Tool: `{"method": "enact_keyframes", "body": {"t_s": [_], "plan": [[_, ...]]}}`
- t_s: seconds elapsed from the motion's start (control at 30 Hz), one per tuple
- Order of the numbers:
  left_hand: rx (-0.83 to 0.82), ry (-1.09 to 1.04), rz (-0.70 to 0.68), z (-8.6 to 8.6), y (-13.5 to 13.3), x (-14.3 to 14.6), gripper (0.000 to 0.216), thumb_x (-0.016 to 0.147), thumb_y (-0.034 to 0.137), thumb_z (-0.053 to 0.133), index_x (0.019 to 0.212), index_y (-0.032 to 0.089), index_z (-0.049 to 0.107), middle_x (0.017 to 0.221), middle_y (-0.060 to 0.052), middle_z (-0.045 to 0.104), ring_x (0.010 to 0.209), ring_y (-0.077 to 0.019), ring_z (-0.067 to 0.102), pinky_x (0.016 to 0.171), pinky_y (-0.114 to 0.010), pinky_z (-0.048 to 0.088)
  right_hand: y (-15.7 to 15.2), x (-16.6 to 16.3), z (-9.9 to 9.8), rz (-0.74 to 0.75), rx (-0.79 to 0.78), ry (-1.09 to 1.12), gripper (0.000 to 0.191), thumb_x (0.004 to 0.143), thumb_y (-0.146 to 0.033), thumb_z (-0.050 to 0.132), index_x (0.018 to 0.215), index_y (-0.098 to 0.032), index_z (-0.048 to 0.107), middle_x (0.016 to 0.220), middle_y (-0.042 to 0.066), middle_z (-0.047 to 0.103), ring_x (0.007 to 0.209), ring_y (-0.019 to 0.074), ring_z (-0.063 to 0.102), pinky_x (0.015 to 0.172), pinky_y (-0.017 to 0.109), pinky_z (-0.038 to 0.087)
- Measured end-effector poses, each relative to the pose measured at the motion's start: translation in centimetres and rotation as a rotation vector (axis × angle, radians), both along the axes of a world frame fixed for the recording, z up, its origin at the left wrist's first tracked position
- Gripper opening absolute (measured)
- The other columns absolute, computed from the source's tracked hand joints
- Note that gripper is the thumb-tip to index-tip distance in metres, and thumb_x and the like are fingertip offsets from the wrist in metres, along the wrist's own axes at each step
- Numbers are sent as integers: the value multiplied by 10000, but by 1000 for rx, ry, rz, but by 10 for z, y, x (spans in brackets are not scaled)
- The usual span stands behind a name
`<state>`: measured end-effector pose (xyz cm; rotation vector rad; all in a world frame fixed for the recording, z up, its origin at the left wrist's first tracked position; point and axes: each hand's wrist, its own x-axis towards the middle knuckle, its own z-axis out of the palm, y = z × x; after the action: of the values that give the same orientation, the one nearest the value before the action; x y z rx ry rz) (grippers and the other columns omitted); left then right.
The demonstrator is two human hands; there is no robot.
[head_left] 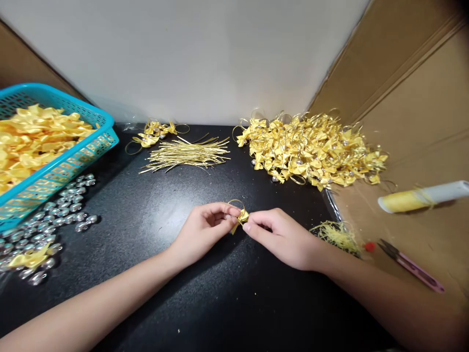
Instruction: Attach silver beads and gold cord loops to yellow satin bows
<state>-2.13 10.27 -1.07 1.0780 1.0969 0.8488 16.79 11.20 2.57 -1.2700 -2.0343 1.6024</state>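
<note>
A small yellow ribbon bow (243, 215) with a loop of gold wire (237, 202) standing up from it is held between both hands over the middle of the black table. Thumb and fingertips of my left hand (209, 226) pinch its left side. From the right, my right hand (280, 235) grips the other side between thumb and forefinger. Fingertips cover part of the bow, and whether a bell sits on it I cannot tell. Beyond the hands lies a bundle of gold wire ties (188, 154).
At left, a blue basket (106, 122) holds yellow bows; silver bells (47, 220) lie beside it. Finished-looking bows with wire loops (308, 151) are heaped back right, a few (156, 133) back left. Thread scraps (339, 237), thread snips (412, 266) and a yellow thread spool (406, 198) lie right.
</note>
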Motion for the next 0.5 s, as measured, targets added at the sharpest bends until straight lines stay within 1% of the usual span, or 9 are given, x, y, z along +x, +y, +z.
{"method": "enact_keyframes", "body": {"t_s": [0.13,0.27,0.37,0.5], "plan": [[-17,-6,30,-1,0,1,210,707,268,767,846,127,698,893,-70,715,826,-160,650,754,-270,534,-1,1,0,57,-55,-49,380,926,-304,473,583,-170,379,562,-59,351,541,64,307,495,234,232],[75,25,48,0,-2,2,169,723,251,753,831,131,703,943,-79,717,891,-178,668,819,-287,543,0,2,0,123,-106,-69,389,921,-300,476,573,-170,361,552,-60,330,541,65,295,485,228,231],[142,72,34,2,-3,2,137,742,244,731,821,135,705,924,-81,716,878,-182,667,794,-286,551,0,2,-1,109,-112,-22,383,918,-292,478,579,-171,346,568,-60,325,549,63,293,486,223,234],[130,71,-11,2,-3,1,156,724,234,744,833,130,708,925,-86,716,851,-181,665,761,-280,554,0,1,-3,80,-105,-1,375,918,-281,476,583,-170,351,583,-58,331,556,63,295,491,221,238]]}}
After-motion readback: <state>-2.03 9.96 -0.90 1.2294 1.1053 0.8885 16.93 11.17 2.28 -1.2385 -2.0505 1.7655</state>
